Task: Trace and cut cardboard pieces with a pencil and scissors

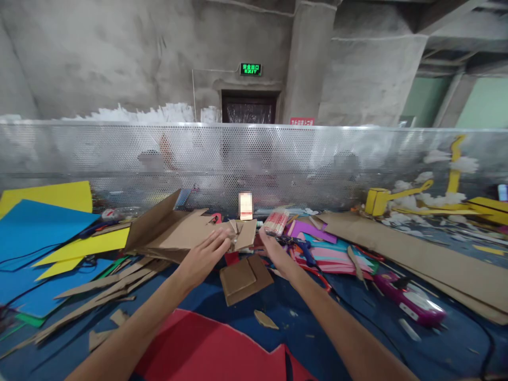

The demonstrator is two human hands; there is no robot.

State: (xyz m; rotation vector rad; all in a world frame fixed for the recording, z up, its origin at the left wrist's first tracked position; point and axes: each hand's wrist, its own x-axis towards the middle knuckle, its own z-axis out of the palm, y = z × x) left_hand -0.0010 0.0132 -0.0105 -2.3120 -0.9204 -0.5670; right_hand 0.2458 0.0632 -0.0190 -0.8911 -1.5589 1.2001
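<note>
My left hand [204, 257] is stretched out with fingers long and side by side, its tips at the edge of a small tilted piece of cardboard [246, 236]. My right hand [275, 252] is seen edge-on, fingers pointing forward, just right of that piece with a small gap between. Beside it lie a blue glue gun [304, 247] and a red-and-white striped packet [277, 221]. Below and between the hands, a brown cardboard piece with a smaller square on it [248, 280] rests on the blue table. A large red sheet [210, 346] is nearest me.
Blue sheets [37, 230] and yellow sheets [95, 246] lie left, near cardboard strips [115, 286]. A folded cardboard sheet [174, 233] stands behind my left hand. At right are a long cardboard panel [416, 254] and a purple device [410, 299]. A perforated metal screen [190, 159] closes the back.
</note>
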